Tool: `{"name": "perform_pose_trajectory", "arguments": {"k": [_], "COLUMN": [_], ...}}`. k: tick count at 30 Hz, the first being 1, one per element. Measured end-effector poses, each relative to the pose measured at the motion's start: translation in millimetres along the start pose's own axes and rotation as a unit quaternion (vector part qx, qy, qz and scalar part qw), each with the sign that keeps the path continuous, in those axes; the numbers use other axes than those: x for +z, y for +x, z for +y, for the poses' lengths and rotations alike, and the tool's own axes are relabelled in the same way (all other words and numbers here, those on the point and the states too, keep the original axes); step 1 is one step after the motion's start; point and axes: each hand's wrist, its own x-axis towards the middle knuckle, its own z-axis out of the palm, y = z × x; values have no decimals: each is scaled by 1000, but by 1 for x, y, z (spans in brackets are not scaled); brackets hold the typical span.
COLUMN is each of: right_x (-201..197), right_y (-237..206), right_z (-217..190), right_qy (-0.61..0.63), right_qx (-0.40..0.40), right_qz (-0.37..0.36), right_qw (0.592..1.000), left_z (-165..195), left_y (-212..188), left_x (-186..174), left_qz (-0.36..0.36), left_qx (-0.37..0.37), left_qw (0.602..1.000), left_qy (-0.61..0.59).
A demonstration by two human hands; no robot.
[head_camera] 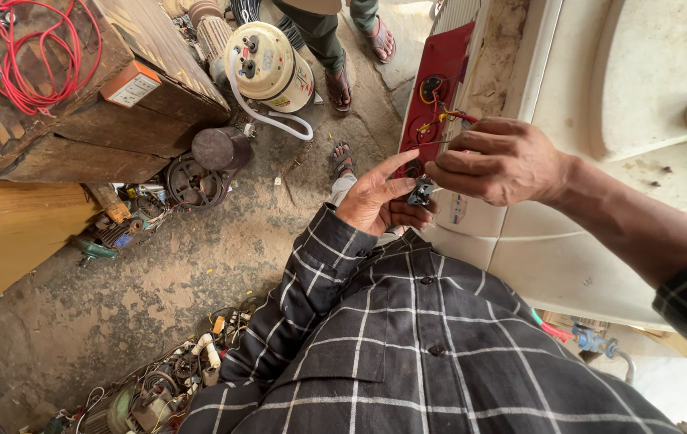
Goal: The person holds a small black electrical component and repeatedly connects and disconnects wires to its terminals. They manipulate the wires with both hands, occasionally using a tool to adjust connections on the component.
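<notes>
Two hands: both at work before a red panel [440, 72].
Left hand [376, 197]: palm up, fingers closed on a small dark switch part [421, 193].
Right hand [496, 161]: at 2 o'clock from the part, fingertips pinching onto its top.
Wires [448, 116]: at 12 o'clock, running from the panel.

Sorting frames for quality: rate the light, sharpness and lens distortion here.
Head view: soft, even daylight, no hard shadows; slightly washed out on the white appliance casing. Left hand, right hand and the small dark switch part are sharp. Wide-angle bending at the edges, no obvious motion blur.
</notes>
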Motion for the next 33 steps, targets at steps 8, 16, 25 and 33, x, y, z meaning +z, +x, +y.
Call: {"name": "perform_pose_trajectory", "arguments": {"k": [8, 16, 25, 33], "right_x": [27, 34, 32, 20], "right_y": [-16, -19, -7, -12], "right_z": [5, 10, 24, 12], "right_qy": [111, 291, 449, 260], "right_qx": [36, 146, 335, 154], "right_qz": [-78, -158, -348, -91], "right_qw": [990, 932, 752, 949], "left_z": [-2, -2, -6, 11], "left_y": [5, 12, 17, 3], "left_x": [-3, -9, -9, -2], "left_qz": [-12, -6, -15, -13], "left_qx": [-1, 28, 51, -10], "left_qw": [1000, 995, 985, 999], "left_qy": [2, 101, 162, 50]}}
